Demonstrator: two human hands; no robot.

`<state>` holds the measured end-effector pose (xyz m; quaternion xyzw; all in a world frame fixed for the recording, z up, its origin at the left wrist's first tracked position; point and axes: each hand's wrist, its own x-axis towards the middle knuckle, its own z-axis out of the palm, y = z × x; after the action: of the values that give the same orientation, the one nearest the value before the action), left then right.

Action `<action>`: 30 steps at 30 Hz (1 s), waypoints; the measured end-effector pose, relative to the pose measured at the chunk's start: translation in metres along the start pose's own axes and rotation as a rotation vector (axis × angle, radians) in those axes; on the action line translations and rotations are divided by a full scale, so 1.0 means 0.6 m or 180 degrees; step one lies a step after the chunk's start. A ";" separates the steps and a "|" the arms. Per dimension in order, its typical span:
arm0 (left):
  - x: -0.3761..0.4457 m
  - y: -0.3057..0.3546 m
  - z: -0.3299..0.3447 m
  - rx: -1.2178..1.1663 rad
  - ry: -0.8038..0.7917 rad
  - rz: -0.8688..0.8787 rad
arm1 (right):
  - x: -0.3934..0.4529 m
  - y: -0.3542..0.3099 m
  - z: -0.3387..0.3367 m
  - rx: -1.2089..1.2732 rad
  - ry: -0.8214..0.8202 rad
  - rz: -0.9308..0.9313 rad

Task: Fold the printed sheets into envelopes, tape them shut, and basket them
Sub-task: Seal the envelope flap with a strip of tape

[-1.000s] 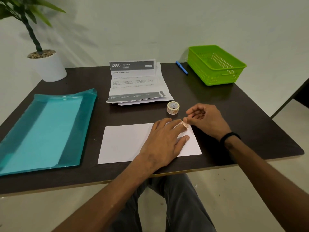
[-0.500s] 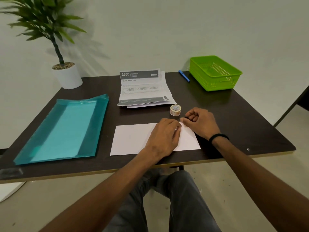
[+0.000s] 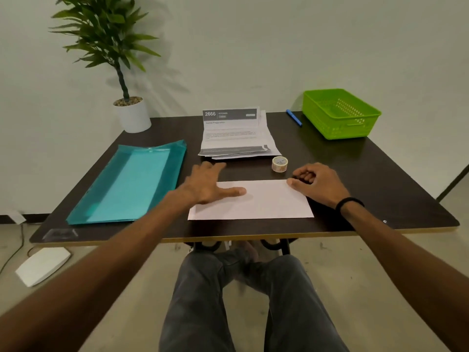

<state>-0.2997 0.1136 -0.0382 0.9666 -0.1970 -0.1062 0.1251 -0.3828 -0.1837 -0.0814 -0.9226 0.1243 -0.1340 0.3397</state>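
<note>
From the head camera, the folded white envelope (image 3: 256,200) lies flat at the near middle of the dark table (image 3: 380,179). The left hand (image 3: 206,185) sits at its nine o'clock end, fingers straight and spread, thumb lying on the paper; the hand is blurred. The right hand (image 3: 317,182) rests at the envelope's two o'clock corner, fingers curled under, thumb tip touching the paper edge; whether it pinches anything I cannot tell. The tape roll (image 3: 279,164) stands just beyond the envelope at one o'clock. The stack of printed sheets (image 3: 237,138) lies at twelve o'clock. The green basket (image 3: 340,113) sits at the far two o'clock corner, a blue pen (image 3: 294,118) just left of it. A teal folder (image 3: 132,184) lies at nine o'clock, a potted plant (image 3: 132,115) at eleven.
</note>
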 end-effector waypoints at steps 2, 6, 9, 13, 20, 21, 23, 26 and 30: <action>-0.007 -0.023 -0.010 -0.0477 0.0241 -0.0522 | -0.001 0.002 -0.004 -0.0067 -0.0141 -0.0040; -0.004 -0.032 -0.009 -0.2052 0.0365 -0.1049 | 0.000 0.003 0.004 -0.0099 -0.0056 -0.0062; 0.003 -0.034 -0.012 -0.2732 0.0446 -0.1185 | -0.001 0.004 0.006 -0.0081 0.0002 -0.0086; 0.004 -0.051 -0.011 -0.3535 0.0317 -0.1283 | -0.003 0.004 0.008 -0.0073 0.0073 -0.0072; -0.027 -0.073 0.001 -0.3384 0.0684 -0.0859 | 0.001 0.014 0.009 -0.0017 0.0167 -0.0112; -0.030 -0.074 0.000 -0.3415 0.0744 -0.0791 | 0.003 0.015 0.008 -0.0012 0.0161 -0.0126; -0.034 -0.076 -0.002 -0.3502 0.0838 -0.0672 | 0.005 0.013 0.006 0.0053 0.0112 -0.0094; -0.037 -0.078 -0.007 -0.3611 0.1071 -0.0580 | 0.009 0.003 -0.001 0.0396 -0.0037 0.0181; -0.037 -0.088 -0.003 -0.3724 0.1318 -0.0626 | 0.008 -0.013 -0.013 0.1057 -0.0160 0.0430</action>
<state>-0.3003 0.1699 -0.0481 0.7523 0.0119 -0.0181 0.6585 -0.3799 -0.1844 -0.0697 -0.8464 0.1536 -0.1065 0.4986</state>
